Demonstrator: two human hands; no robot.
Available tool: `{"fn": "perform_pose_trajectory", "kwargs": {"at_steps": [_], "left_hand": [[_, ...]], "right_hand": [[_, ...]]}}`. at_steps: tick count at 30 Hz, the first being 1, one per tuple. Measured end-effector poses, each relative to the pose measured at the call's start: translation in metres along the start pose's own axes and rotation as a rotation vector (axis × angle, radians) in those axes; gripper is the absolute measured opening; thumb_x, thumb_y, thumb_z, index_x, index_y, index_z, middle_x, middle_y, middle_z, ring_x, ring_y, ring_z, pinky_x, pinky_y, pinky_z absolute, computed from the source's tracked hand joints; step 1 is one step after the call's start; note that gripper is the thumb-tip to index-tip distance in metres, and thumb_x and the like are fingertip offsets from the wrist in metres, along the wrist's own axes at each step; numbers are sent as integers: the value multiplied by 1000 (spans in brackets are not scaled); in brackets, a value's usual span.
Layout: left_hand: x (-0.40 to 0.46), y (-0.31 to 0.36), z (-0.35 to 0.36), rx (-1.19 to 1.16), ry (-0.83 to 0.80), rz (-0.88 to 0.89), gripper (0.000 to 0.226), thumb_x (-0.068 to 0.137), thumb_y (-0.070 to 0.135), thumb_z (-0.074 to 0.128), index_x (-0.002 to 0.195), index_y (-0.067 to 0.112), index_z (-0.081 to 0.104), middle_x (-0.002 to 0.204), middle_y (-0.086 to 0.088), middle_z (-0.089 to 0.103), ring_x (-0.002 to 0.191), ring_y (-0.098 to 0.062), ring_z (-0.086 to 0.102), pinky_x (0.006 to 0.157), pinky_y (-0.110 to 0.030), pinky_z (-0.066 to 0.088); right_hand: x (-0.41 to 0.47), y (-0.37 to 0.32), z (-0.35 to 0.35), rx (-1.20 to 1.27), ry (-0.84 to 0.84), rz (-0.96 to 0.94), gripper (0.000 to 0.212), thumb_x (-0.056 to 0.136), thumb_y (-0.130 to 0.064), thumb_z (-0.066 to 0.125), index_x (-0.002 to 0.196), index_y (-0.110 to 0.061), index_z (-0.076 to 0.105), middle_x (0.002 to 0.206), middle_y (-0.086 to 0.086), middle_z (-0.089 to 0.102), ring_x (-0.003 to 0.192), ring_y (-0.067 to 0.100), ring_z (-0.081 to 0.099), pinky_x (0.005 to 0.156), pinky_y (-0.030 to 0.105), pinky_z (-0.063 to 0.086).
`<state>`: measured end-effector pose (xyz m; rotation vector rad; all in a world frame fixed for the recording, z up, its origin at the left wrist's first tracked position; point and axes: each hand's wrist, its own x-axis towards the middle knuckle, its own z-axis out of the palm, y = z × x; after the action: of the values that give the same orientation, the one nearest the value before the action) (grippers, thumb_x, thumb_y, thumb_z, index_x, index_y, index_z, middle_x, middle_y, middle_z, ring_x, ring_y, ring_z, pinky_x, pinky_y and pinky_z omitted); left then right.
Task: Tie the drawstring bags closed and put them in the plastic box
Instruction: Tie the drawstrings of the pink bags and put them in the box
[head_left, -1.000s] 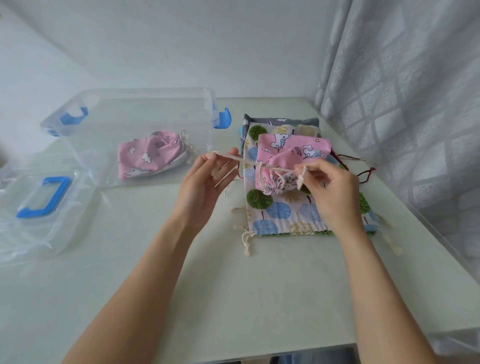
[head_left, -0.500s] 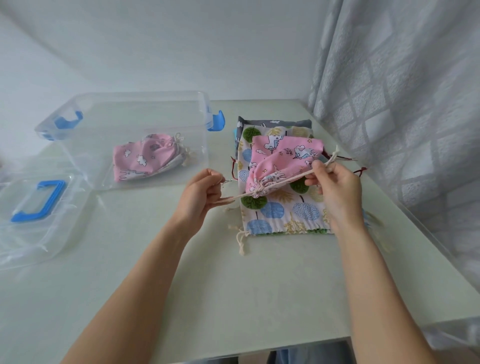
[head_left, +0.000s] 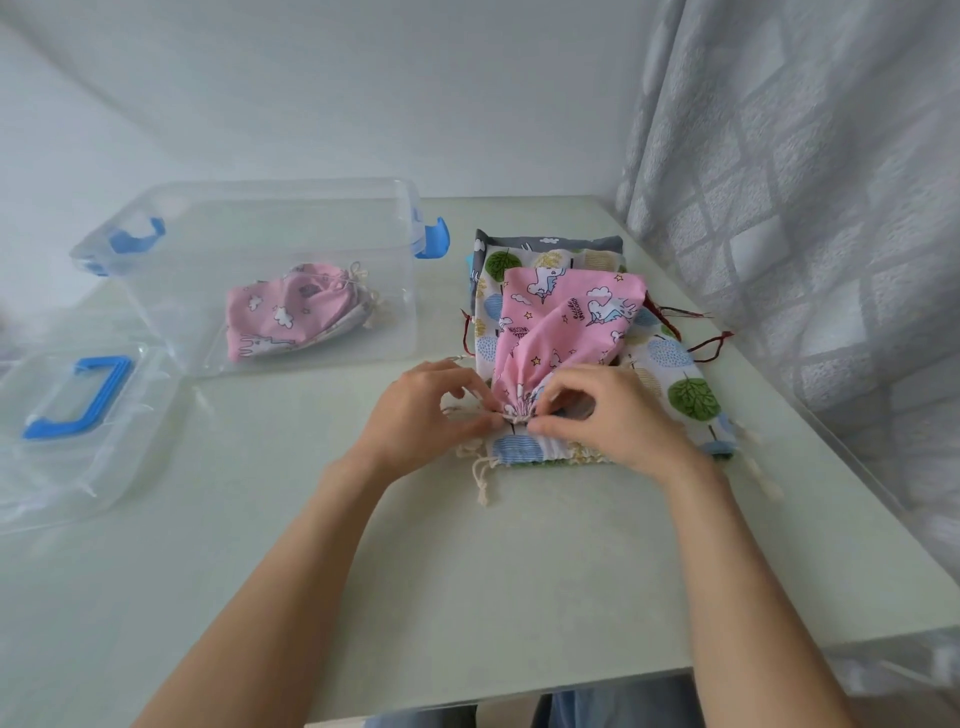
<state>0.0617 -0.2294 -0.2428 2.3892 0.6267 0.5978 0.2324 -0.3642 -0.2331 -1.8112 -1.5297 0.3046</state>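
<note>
Two hands are meeting at the centre of the frame over the gathered mouth of a pink unicorn bag (head_left: 563, 317). The left hand (head_left: 421, 410) is pinching the cream drawstring (head_left: 514, 415) at the left of the puckered opening, its fingers curled in. The right hand (head_left: 608, 415) is pinching the same cord from the right, thumb and forefinger closing on it just beside the gathers. The bag's mouth is pointing toward the lower edge of the frame, and its body is fanning out toward the upper right.

The pink bag is lying on top of a tree-print bag (head_left: 685, 384), which is itself resting on a grey bag (head_left: 582, 242) showing only along its far edge. Dark red cords (head_left: 711, 340) are trailing out to the right of the stack, and a knotted cream cord (head_left: 480, 475) is hanging off the lower left corner of the tree-print bag.

In the upper left of the frame, a clear plastic box (head_left: 260, 208) with blue latches is standing on the pale bench (head_left: 467, 597), holding another pink bag (head_left: 280, 319) with its cords tied. The box's clear lid (head_left: 67, 467), with a blue handle, is lying flat at the left edge. A patterned grey curtain (head_left: 810, 208) is hanging along the right side.
</note>
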Motion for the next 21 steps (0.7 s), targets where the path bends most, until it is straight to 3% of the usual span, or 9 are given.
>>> {"fn": "perform_pose_trajectory", "kwargs": {"at_steps": [4,11,16,19,21], "left_hand": [[0,2,3,51,-10,36,15,73,40,76,85,35,69,74,25,59,83,-5,56,77,-27,45],[1,3,8,135,-5,79,11,78,36,73,88,32,70,74,20,59,84,-8,57,73,-30,47],[1,0,5,195,67,102,6,80,30,71,86,28,71,73,16,60,84,-15,60,71,-27,39],[1,1,7,223,44,105,6,82,31,69,86,28,70,79,12,66,86,-14,59,71,-25,35],[1,-2,6,217,62,96,7,82,31,69,86,26,70,77,13,63,85,-14,58,70,-26,36]], "right_hand": [[2,8,4,-115,-20,-37,19,67,-24,83,76,-18,67,82,-8,65,83,9,59,77,31,49],[3,10,5,-234,-16,-24,11,76,-26,76,78,-18,68,77,-10,61,78,12,56,73,34,48],[0,9,-4,-179,-10,38,11,88,-26,63,77,-24,59,67,-15,59,65,7,57,65,31,47],[0,9,-6,-190,-9,56,14,87,-27,63,76,-25,56,63,-16,57,58,-2,52,61,25,42],[-1,10,-8,-231,62,67,21,84,-33,66,68,-25,54,54,-12,51,50,2,45,54,22,37]]}}
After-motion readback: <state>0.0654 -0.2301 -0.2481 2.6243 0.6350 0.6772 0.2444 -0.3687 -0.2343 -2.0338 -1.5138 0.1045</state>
